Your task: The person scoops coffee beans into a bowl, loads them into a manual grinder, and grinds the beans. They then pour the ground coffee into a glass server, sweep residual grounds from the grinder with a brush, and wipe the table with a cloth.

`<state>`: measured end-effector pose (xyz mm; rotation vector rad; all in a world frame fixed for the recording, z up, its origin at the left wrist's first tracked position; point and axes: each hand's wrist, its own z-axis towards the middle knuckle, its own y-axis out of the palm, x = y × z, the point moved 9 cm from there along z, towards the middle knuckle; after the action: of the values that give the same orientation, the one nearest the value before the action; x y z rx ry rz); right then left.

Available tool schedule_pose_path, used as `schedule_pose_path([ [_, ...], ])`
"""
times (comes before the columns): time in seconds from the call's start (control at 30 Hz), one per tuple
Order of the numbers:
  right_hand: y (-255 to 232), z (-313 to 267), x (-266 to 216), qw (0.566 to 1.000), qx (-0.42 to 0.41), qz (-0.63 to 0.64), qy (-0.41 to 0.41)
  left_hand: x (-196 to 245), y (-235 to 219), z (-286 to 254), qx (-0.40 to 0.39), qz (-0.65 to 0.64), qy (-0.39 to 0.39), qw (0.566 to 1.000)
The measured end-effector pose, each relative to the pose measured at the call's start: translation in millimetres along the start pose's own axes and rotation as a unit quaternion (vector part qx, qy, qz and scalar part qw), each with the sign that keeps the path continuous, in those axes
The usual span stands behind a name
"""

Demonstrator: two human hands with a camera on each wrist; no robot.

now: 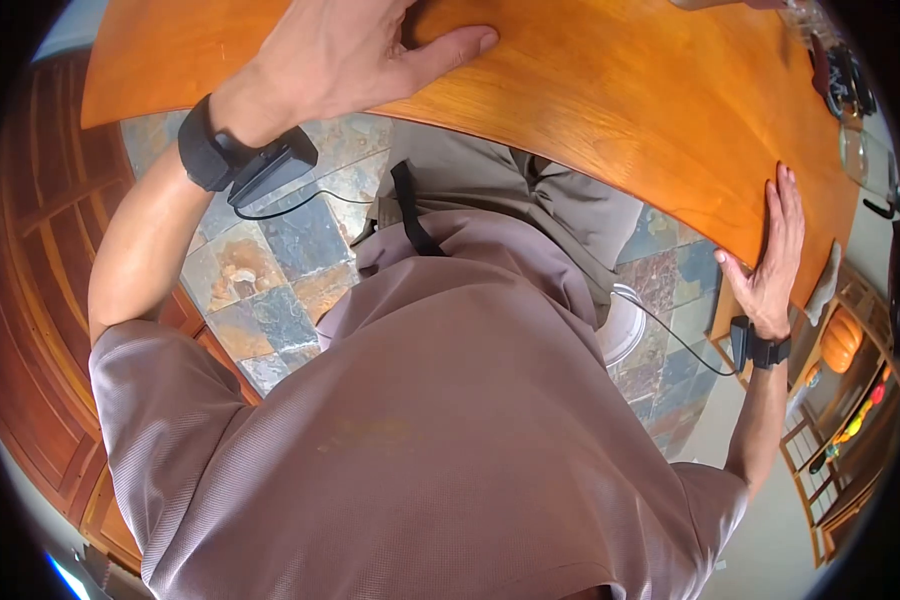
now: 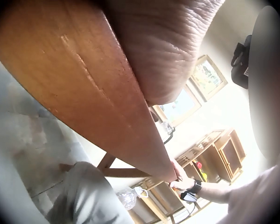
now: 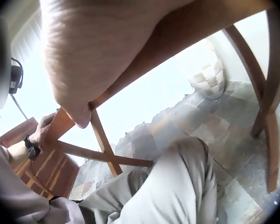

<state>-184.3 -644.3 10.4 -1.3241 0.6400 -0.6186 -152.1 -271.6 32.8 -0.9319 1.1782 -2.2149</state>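
Under the left hand and right hand, each grip relaxed and unclenched, lies the wooden table, touching both

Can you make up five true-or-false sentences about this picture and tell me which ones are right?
1. The left grip touches the wooden table. True.
2. The right grip touches the shirt. False: it touches the wooden table.
3. A black strap circles each arm. True.
4. The tiled floor is all one color. False: its tiles are blue-gray, tan and rusty.
5. The shirt is bright green. False: it is pinkish.
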Motion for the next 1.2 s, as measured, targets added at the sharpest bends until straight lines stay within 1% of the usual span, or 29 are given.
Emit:
schedule_pose_path([
  [0.1,-0.7,0.6,-2.1,1.000,0.006,0.002,-0.003,0.5,0.9,1.2,-0.014,0.013,-0.007,1.000],
  [0.17,-0.3,-0.5,-1.9,1.000,0.011,-0.017,-0.002,-0.7,1.9,2.2,-0.026,0.014,-0.020,0.999],
  [0.23,1.1,0.9,-2.5,1.000,0.012,-0.017,-0.005,0.6,0.4,4.0,-0.015,0.014,0.001,1.000],
  [0.37,2.5,0.3,-3.1,1.000,-0.005,-0.021,-0.008,-6.6,3.5,7.3,-0.043,0.020,-0.040,0.998],
  [0.43,3.2,-0.9,-5.4,1.000,-0.017,-0.012,-0.019,-0.3,2.0,7.5,-0.035,0.027,-0.015,0.999],
  [0.5,3.7,-0.4,-4.5,1.000,-0.022,-0.012,-0.012,-3.5,0.9,9.4,-0.045,0.031,-0.043,0.998],
  [0.57,3.3,0.7,-5.4,0.999,-0.032,-0.003,-0.022,-8.7,4.3,6.2,-0.056,0.034,-0.071,0.995],
  [0.63,4.9,0.8,-5.0,0.999,-0.027,-0.013,-0.020,-7.3,5.1,3.5,-0.031,0.055,-0.018,0.998],
  [0.67,5.0,0.8,-5.7,0.999,-0.029,-0.017,-0.023,-10.5,8.5,1.8,-0.031,0.055,-0.024,0.998],
  [0.73,5.1,0.5,-6.5,0.999,-0.032,-0.018,-0.025,-8.1,4.9,0.4,0.016,0.039,0.006,0.999],
  [0.83,6.1,2.0,-6.2,0.999,-0.033,-0.035,-0.024,-13.2,6.7,2.0,0.013,0.043,-0.012,0.999],
  [0.93,3.8,0.7,-8.8,0.998,-0.013,-0.047,-0.027,0.4,2.6,3.0,0.026,0.057,0.018,0.998],
  [1.07,2.3,1.6,-12.9,0.998,0.001,-0.056,-0.027,-5.8,5.9,3.2,0.041,0.065,0.024,0.997],
  [1.17,3.2,0.5,-13.3,0.998,0.009,-0.061,-0.031,-4.0,0.2,0.5,0.064,0.030,0.022,0.997],
  [1.2,4.3,0.6,-14.0,0.997,0.010,-0.067,-0.034,-5.4,1.2,-0.6,0.053,0.018,0.007,0.998],
])
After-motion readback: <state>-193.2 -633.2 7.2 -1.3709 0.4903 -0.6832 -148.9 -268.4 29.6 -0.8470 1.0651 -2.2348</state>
